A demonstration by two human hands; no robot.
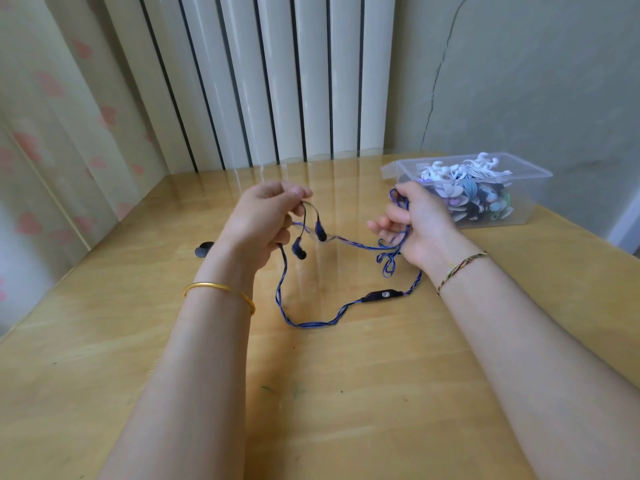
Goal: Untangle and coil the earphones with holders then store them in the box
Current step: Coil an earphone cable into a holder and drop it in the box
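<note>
A pair of earphones with a blue braided cable stretches between my hands above the wooden table. My left hand pinches the thin black wires near the two dark earbuds, which dangle below it. My right hand grips several loops of the cable, and more loops hang under it. The black inline remote lies on the table below my right wrist. A clear plastic box at the right back holds several coiled earphones on holders.
A small black holder lies on the table left of my left wrist. White radiator columns stand behind the table, a curtain hangs at the left and a grey wall is at the right.
</note>
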